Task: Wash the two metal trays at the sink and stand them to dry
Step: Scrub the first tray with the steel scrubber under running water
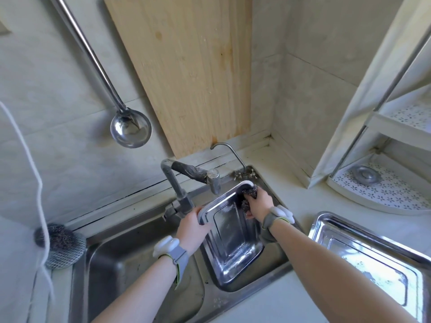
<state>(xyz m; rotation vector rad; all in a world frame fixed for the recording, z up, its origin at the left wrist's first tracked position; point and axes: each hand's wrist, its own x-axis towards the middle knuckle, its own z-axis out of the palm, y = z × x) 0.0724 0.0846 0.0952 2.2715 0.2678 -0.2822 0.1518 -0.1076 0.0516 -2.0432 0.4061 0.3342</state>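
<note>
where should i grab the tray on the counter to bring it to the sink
I'd grip the counter tray by its raised rim at the corner nearest the sink, coming from the sink side, thumb on top, fingers under the lip. It lies flat and face up on the counter, so only the flared rim stands clear enough for a grip.

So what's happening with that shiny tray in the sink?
A person is scrubbing a metal tray in the right basin of the sink. Their left hand grips the tray's left rim, and their right hand holds a steel wool scrubber against its far corner. The second tray lies flat on the counter to the right. Neither is stood up to dry yet.
</note>
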